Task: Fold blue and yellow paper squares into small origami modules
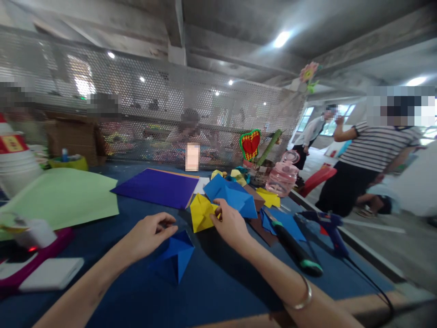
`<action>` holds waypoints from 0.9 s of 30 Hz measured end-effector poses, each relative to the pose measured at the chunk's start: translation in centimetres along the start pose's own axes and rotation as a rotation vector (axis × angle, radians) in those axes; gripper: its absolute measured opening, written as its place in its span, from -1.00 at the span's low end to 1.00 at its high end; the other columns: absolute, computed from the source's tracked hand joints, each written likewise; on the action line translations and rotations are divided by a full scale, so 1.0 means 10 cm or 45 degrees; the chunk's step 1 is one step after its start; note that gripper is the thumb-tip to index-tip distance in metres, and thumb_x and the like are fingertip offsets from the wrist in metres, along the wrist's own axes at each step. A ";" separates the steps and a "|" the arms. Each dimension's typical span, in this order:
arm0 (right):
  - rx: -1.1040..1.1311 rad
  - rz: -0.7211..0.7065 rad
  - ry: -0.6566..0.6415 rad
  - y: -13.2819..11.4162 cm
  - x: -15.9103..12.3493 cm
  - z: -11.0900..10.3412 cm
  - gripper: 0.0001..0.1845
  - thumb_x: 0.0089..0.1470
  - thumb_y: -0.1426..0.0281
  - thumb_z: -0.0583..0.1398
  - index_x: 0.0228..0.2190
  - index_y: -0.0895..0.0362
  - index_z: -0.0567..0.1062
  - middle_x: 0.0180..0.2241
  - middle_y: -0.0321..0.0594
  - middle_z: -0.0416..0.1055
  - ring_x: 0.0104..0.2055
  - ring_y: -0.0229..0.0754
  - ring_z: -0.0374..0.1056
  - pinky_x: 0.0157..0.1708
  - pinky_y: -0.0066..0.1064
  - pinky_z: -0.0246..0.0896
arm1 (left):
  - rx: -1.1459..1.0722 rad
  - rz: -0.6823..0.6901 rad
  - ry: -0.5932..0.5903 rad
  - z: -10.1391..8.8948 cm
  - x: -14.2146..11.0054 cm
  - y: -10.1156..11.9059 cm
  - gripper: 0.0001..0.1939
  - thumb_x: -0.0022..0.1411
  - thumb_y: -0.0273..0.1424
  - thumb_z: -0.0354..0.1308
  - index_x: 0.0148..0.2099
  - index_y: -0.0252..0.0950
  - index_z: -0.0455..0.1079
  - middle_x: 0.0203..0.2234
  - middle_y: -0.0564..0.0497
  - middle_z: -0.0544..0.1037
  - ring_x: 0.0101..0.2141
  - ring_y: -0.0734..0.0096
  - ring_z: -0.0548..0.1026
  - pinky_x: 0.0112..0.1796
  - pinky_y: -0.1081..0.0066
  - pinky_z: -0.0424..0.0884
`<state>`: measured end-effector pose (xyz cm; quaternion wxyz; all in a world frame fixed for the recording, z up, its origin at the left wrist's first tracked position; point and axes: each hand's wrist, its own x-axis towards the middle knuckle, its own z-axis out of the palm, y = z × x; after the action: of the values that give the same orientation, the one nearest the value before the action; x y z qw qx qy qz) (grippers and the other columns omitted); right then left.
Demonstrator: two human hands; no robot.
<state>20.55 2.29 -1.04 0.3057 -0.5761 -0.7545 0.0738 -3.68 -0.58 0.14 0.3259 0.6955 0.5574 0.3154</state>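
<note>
Text: a red-and-yellow label (13, 143) is on the ribbed white container (20, 168) by the left edge of the tabletop (136, 296); its marks are too blurred for us to read.

Grip, right hand (232, 224): thumb and fingertips pinch the right side of the yellow folded paper (201, 216), matte, with sharp creases and pointed corners, near the middle of the tabletop.

Grip, left hand (149, 234): fingers loosely curled, thumb and fingers spread apart, just above and beside the blue folded paper (180, 255). We note its angular, pointed facets.

Behind these we log a flat purple sheet (159, 187) and, toward the left edge, a smooth pale green sheet (75, 196). The larger light blue folded paper (234, 196) lies just beyond the right hand.

Toward the right edge: a tool with a black and mint-green handle (293, 246), a dark blue glue gun (336, 228) with a black cord, and a translucent pink bottle (282, 176). A textured red heart (251, 145), bordered yellow and green, stands near the far edge, before a perforated screen (211, 91).
</note>
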 end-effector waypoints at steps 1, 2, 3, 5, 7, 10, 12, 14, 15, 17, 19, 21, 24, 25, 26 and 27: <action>-0.062 -0.029 0.032 -0.02 -0.01 0.00 -0.60 0.03 0.45 0.16 -0.04 0.15 0.35 -0.22 -0.11 0.42 -0.15 -0.04 0.34 -0.20 -0.30 0.19 | -0.005 0.002 0.011 0.01 0.00 0.00 -0.65 0.04 -0.14 0.19 -0.20 -0.24 0.52 -0.29 -0.10 0.63 -0.30 0.12 0.56 -0.28 0.33 0.40; -0.111 -0.066 0.068 -0.04 -0.03 0.00 -0.59 0.02 0.45 0.17 -0.04 0.16 0.36 -0.15 -0.06 0.38 -0.07 -0.01 0.30 -0.13 -0.26 0.18 | -0.013 0.004 0.022 0.01 0.00 0.00 -0.66 0.05 -0.14 0.18 -0.20 -0.25 0.52 -0.29 -0.10 0.63 -0.30 0.13 0.57 -0.28 0.34 0.40; -0.144 -0.104 0.101 -0.07 -0.04 0.00 -0.59 0.03 0.44 0.17 -0.03 0.16 0.35 -0.10 -0.04 0.35 -0.03 0.02 0.26 -0.08 -0.23 0.16 | -0.023 0.007 0.032 0.02 0.01 0.00 -0.66 0.05 -0.15 0.18 -0.20 -0.24 0.52 -0.29 -0.10 0.63 -0.30 0.13 0.57 -0.30 0.35 0.40; -0.168 -0.162 0.129 -0.12 -0.07 0.00 -0.59 0.05 0.42 0.16 -0.02 0.15 0.34 -0.06 -0.03 0.31 0.00 0.03 0.23 -0.05 -0.21 0.14 | -0.044 0.016 0.044 0.03 0.02 -0.02 -0.67 0.05 -0.15 0.17 -0.21 -0.24 0.52 -0.31 -0.09 0.63 -0.33 0.15 0.57 -0.35 0.38 0.39; -0.167 -0.174 0.119 -0.15 -0.09 0.00 -0.60 0.06 0.41 0.16 -0.03 0.14 0.34 -0.08 -0.04 0.32 -0.02 0.02 0.25 -0.07 -0.23 0.14 | -0.066 0.028 0.049 0.04 0.02 -0.04 -0.69 0.05 -0.15 0.18 -0.23 -0.23 0.52 -0.34 -0.08 0.63 -0.36 0.15 0.57 -0.39 0.40 0.38; -0.171 -0.111 0.053 -0.15 -0.10 -0.01 -0.60 0.07 0.41 0.16 -0.02 0.16 0.32 -0.21 -0.07 0.40 -0.16 -0.03 0.32 -0.18 -0.28 0.13 | -0.055 0.040 0.048 0.05 0.01 -0.05 -0.70 0.06 -0.15 0.16 -0.23 -0.23 0.51 -0.34 -0.07 0.63 -0.34 0.15 0.56 -0.36 0.38 0.39; -0.154 -0.060 -0.015 -0.14 -0.09 -0.02 -0.58 0.10 0.40 0.14 0.01 0.17 0.29 -0.36 -0.17 0.43 -0.30 -0.09 0.35 -0.28 -0.33 0.10 | 0.005 0.040 0.019 0.05 0.01 -0.03 -0.68 0.10 -0.15 0.12 -0.20 -0.24 0.49 -0.30 -0.07 0.63 -0.29 0.15 0.56 -0.28 0.35 0.39; -0.087 -0.029 -0.062 -0.14 -0.09 -0.02 -0.59 0.12 0.40 0.12 0.02 0.14 0.26 -0.48 -0.27 0.40 -0.41 -0.14 0.34 -0.39 -0.39 0.03 | 0.072 0.032 -0.017 0.06 0.01 -0.01 -0.67 0.13 -0.16 0.08 -0.17 -0.26 0.46 -0.26 -0.08 0.62 -0.26 0.17 0.56 -0.22 0.33 0.39; -0.033 -0.017 -0.074 -0.14 -0.08 -0.02 -0.61 0.12 0.41 0.11 0.01 0.12 0.27 -0.51 -0.31 0.39 -0.45 -0.17 0.32 -0.44 -0.42 -0.01 | 0.097 0.026 -0.030 0.06 0.01 0.00 -0.66 0.14 -0.16 0.06 -0.16 -0.27 0.45 -0.25 -0.08 0.62 -0.25 0.17 0.55 -0.20 0.33 0.38; 0.102 -0.002 -0.082 -0.14 -0.08 -0.01 -0.67 0.11 0.42 0.11 -0.06 0.10 0.30 -0.55 -0.36 0.35 -0.50 -0.20 0.28 -0.50 -0.45 -0.06 | 0.121 0.017 -0.039 0.06 0.01 0.02 -0.67 0.15 -0.17 0.05 -0.15 -0.27 0.44 -0.24 -0.08 0.62 -0.25 0.18 0.55 -0.20 0.33 0.38; 0.236 -0.003 -0.089 -0.15 -0.09 0.02 -0.77 0.09 0.42 0.11 -0.16 0.09 0.34 -0.58 -0.39 0.32 -0.52 -0.23 0.26 -0.52 -0.47 -0.04 | 0.119 0.024 -0.046 0.07 0.02 0.03 -0.67 0.16 -0.18 0.05 -0.15 -0.27 0.44 -0.25 -0.07 0.62 -0.25 0.19 0.55 -0.21 0.34 0.38; 0.354 -0.023 -0.105 -0.15 -0.10 0.07 -0.85 0.08 0.42 0.12 -0.25 0.09 0.38 -0.59 -0.39 0.31 -0.52 -0.24 0.26 -0.51 -0.48 0.01 | 0.101 0.045 -0.063 0.07 0.02 0.02 -0.68 0.17 -0.19 0.05 -0.15 -0.27 0.44 -0.24 -0.07 0.61 -0.25 0.19 0.55 -0.22 0.34 0.37; 0.467 -0.032 -0.110 -0.15 -0.10 0.12 -0.89 0.06 0.42 0.13 -0.30 0.09 0.40 -0.54 -0.36 0.39 -0.47 -0.23 0.32 -0.46 -0.47 0.10 | 0.068 0.060 -0.070 0.08 0.04 0.00 -0.69 0.18 -0.19 0.04 -0.15 -0.26 0.43 -0.21 -0.07 0.61 -0.23 0.20 0.55 -0.21 0.35 0.37; 0.492 -0.027 -0.103 -0.15 -0.10 0.14 -0.88 0.06 0.42 0.13 -0.29 0.10 0.41 -0.50 -0.33 0.42 -0.44 -0.22 0.35 -0.44 -0.46 0.13 | 0.065 0.061 -0.064 0.09 0.05 0.00 -0.68 0.18 -0.18 0.04 -0.15 -0.27 0.43 -0.22 -0.07 0.61 -0.23 0.20 0.55 -0.22 0.36 0.36; 0.514 -0.022 -0.094 -0.15 -0.10 0.14 -0.87 0.06 0.42 0.13 -0.29 0.10 0.41 -0.46 -0.31 0.45 -0.41 -0.21 0.37 -0.41 -0.44 0.16 | 0.066 0.060 -0.058 0.10 0.06 -0.01 -0.67 0.18 -0.18 0.03 -0.16 -0.29 0.44 -0.23 -0.08 0.61 -0.24 0.19 0.55 -0.23 0.36 0.36; 0.534 -0.017 -0.089 -0.16 -0.10 0.15 -0.86 0.07 0.43 0.13 -0.27 0.11 0.42 -0.42 -0.29 0.47 -0.37 -0.21 0.39 -0.38 -0.43 0.18 | 0.068 0.059 -0.053 0.11 0.08 -0.02 -0.66 0.18 -0.16 0.03 -0.18 -0.30 0.44 -0.26 -0.09 0.61 -0.27 0.19 0.55 -0.26 0.37 0.36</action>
<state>18.59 1.18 -1.86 0.3932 -0.4918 -0.7365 0.2471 -2.76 0.11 -0.60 0.3115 0.7230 0.5425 0.2932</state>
